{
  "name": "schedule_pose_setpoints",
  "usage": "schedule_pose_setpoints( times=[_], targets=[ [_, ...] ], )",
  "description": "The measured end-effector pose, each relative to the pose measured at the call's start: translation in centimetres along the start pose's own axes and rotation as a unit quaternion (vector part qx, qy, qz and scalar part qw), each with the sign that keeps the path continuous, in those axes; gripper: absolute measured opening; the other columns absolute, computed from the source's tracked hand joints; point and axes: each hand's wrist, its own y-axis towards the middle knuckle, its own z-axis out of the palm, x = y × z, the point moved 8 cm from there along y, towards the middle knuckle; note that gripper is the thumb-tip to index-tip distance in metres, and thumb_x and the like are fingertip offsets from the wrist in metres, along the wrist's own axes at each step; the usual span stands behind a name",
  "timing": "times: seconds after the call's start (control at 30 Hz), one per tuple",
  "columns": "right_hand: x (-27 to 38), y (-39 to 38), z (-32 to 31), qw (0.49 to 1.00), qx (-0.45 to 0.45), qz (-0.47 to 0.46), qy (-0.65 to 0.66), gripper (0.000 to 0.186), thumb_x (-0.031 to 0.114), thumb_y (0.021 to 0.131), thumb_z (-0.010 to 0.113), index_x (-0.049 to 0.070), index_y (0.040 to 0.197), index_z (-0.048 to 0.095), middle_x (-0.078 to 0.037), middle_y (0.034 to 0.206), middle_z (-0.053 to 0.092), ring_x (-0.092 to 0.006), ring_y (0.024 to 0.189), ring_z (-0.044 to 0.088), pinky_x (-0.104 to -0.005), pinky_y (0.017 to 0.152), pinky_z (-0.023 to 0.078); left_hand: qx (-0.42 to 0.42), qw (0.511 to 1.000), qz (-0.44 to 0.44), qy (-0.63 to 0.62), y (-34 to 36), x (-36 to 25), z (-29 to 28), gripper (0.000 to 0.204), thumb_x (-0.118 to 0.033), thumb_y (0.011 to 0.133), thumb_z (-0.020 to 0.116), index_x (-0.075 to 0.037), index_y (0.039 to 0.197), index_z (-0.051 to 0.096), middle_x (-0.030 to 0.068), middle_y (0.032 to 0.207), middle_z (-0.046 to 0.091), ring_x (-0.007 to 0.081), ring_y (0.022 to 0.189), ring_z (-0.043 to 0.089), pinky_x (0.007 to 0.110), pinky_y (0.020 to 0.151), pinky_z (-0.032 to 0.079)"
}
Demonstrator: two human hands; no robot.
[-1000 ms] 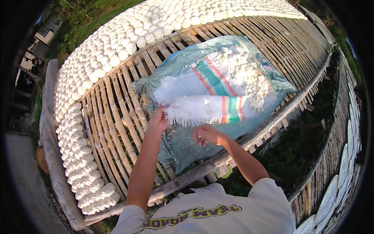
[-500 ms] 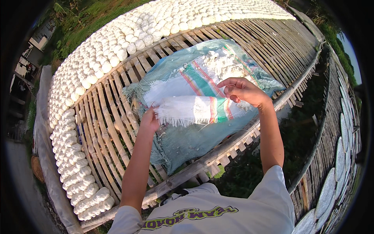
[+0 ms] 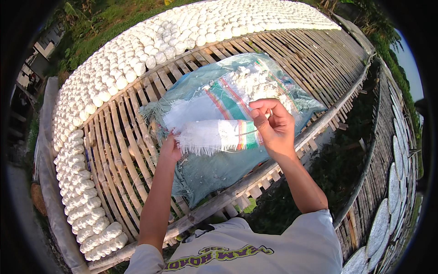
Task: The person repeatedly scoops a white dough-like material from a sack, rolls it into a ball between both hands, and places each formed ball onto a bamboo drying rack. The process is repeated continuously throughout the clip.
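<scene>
My left hand (image 3: 170,148) is closed on the left, frayed edge of a folded white woven sack (image 3: 207,135) with green, red and yellow stripes. Raised over the sack's right part, my right hand (image 3: 277,125) has its thumb and index finger pinched together. A thin pale strand appears to be between those fingertips, though it is hardly visible. Beneath the folded piece, more of the striped sack lies over a blue-green mesh sheet (image 3: 214,176). White crumbly lumps (image 3: 258,84) are heaped beyond my right hand.
A slatted bamboo rack (image 3: 121,150) carries everything. Rows of white rounded bundles (image 3: 105,82) cover its far and left sides. A bamboo rail (image 3: 255,185) edges the near side. At the right, another rack holds grey-white oval sheets (image 3: 378,233).
My right hand has come down and left, its palm turned more toward me, and stays pinched. My left hand keeps hold of the sack's edge. The view has shifted slightly.
</scene>
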Motion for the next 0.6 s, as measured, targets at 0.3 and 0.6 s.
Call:
schedule_pose_setpoints(
  times=[0.3,0.6],
  targets=[
    [-13.9,-14.2,11.0,0.877,0.420,0.189,-0.139,0.084,0.016,0.100,0.064,0.015,0.171,0.019,-0.013,0.082,0.066,-0.0251,0.072,0.063,-0.0385,0.071,0.053,-0.007,0.999,0.008,0.034,-1.3,-0.8,-2.4,0.043,0.004,0.103,0.050,-0.010,0.144,0.049,0.0158,0.131,0.066,0.0312,0.116,0.069,0.050,0.099,0.060],
    [-17.8,-0.3,2.9,0.876,0.286,0.378,0.089,0.061,0.001,0.102,0.054,0.001,0.160,0.039,-0.011,0.101,0.071,-0.0129,0.074,0.059,-0.0283,0.069,0.050,-0.075,0.996,-0.005,0.057,-3.7,0.4,-1.4,0.047,0.004,0.103,0.051,-0.011,0.148,0.045,0.0153,0.135,0.062,0.0322,0.120,0.066,0.050,0.102,0.059]
  ],
)
